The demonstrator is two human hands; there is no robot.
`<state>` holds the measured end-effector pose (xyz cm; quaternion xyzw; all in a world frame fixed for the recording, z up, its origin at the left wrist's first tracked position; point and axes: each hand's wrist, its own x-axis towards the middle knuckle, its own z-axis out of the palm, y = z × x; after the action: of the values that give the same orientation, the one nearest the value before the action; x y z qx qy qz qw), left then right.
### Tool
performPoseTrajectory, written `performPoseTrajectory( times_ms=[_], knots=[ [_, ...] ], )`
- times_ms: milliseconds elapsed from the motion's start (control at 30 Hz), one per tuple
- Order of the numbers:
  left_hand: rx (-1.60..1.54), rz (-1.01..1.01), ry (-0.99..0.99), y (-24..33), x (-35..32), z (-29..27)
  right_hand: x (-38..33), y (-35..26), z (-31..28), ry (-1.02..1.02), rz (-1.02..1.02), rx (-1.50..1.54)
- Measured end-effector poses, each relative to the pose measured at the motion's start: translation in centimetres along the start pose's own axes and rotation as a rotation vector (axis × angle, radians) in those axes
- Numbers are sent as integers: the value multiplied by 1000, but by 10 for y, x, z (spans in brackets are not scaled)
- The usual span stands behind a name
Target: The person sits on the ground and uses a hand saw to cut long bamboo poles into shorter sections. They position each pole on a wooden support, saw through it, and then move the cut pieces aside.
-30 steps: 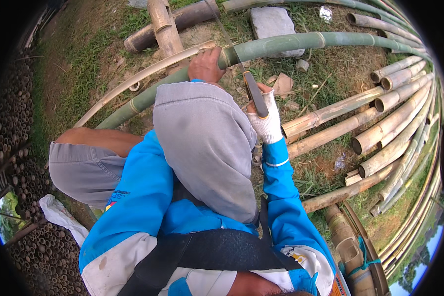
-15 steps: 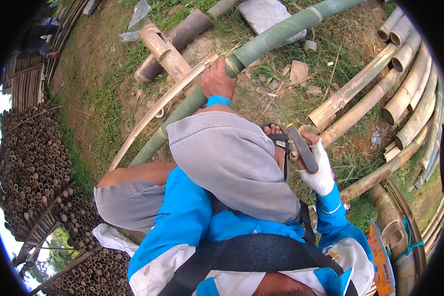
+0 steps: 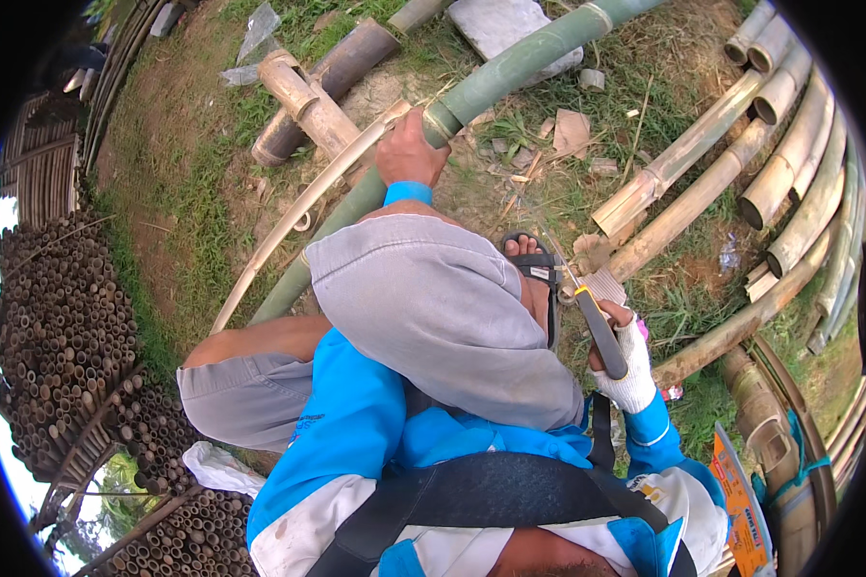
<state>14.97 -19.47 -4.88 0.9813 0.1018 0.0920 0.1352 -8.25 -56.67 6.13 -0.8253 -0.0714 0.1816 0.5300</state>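
Note:
My left hand (image 3: 409, 152) grips a long green bamboo pole (image 3: 510, 72) that runs from upper right down to the left under my raised knee. A thin pale bamboo strip (image 3: 293, 216) lies along its left side. My right hand (image 3: 625, 361), in a white glove, holds a saw (image 3: 597, 322) with a black and yellow handle low beside my sandalled foot (image 3: 534, 264). The thin blade points up and left over the ground.
Cut dry bamboo poles (image 3: 779, 163) lie stacked on the right. Short thick bamboo sections (image 3: 308, 96) and a flat grey stone (image 3: 505, 24) rest on the grass ahead. Stacked bamboo ends (image 3: 58, 337) fill the left. Wood chips (image 3: 568, 135) litter the soil.
My right hand has come down and to the right with the saw, from near the green pole to beside my foot. My head has turned, shifting the view left.

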Motion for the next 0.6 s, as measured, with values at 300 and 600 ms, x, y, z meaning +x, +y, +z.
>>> performPoseTrajectory(
  times_ms=[300, 600],
  knots=[
    [41, 22, -66, 13, 3, -5, 210, 7, 68, 54, -135, 158],
    [44, 106, -481, 2, 43, -31, 203, -5, 67, 30, -143, 187]
  ],
)
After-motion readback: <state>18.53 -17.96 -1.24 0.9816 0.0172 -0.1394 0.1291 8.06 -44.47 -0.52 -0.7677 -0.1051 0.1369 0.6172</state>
